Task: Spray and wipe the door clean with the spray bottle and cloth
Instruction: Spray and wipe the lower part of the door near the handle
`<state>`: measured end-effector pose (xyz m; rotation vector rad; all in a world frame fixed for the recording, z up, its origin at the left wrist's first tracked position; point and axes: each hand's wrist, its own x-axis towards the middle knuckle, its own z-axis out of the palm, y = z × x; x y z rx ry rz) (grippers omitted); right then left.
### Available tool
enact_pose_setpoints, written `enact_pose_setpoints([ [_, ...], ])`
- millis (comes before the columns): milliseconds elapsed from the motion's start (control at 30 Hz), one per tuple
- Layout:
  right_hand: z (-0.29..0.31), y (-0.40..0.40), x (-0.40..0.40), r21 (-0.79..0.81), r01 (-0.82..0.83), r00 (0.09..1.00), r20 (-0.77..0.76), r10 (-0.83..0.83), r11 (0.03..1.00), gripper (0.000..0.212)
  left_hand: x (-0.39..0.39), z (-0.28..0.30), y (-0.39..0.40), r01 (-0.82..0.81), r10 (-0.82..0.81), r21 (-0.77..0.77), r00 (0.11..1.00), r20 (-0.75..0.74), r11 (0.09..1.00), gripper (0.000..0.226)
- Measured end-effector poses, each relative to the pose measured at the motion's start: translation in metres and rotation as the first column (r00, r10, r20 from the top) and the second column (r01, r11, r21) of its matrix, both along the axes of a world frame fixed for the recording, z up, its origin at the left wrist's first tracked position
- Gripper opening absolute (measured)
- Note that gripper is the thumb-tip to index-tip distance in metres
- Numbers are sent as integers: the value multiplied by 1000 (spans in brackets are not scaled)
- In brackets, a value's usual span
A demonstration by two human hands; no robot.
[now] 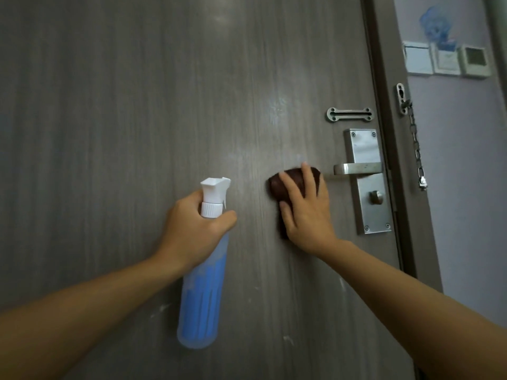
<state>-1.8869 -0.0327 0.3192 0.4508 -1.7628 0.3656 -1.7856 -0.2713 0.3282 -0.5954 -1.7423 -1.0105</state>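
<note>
A grey-brown wood-grain door fills most of the view. My left hand grips the neck of a spray bottle with a white trigger head and blue liquid; the bottle hangs upright in front of the door. My right hand presses a dark brown cloth flat against the door with spread fingers, just left of the metal lever handle. Faint pale smears show on the door above the cloth, and small white specks lower down.
A steel lock plate with a thumb turn sits right of the cloth. Above it is a slotted chain-guard bar. A door chain hangs on the frame. Wall switches sit on the lilac wall at right.
</note>
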Motion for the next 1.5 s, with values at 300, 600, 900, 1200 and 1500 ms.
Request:
enact_pose_setpoints([
  [300, 5, 52, -5, -191, 8, 1000, -12, -10, 982, 58, -6, -1, 8, 4, -5, -33, 1000, -22, 999, 27],
  [600, -24, 75, -5, 191, -22, 1000, 6, 21, 981, 63, -11, -6, 34, 65, -64, -7, 998, 12, 998, 25],
  [900, -62, 43, -2, 72, -52, 998, 38, 50, 996, 62, -8, -20, 54, 87, -88, 25, 995, 56, 996, 28],
  [1200, -72, 30, 1, -238, 65, 995, 87, -45, 969, 59, -8, -26, 64, 91, -98, 66, 989, 111, 994, 23],
  [1500, -57, 30, 1, -271, 48, 994, 110, -19, 961, 59, -14, -39, 62, 123, -130, 63, 984, 123, 990, 29],
])
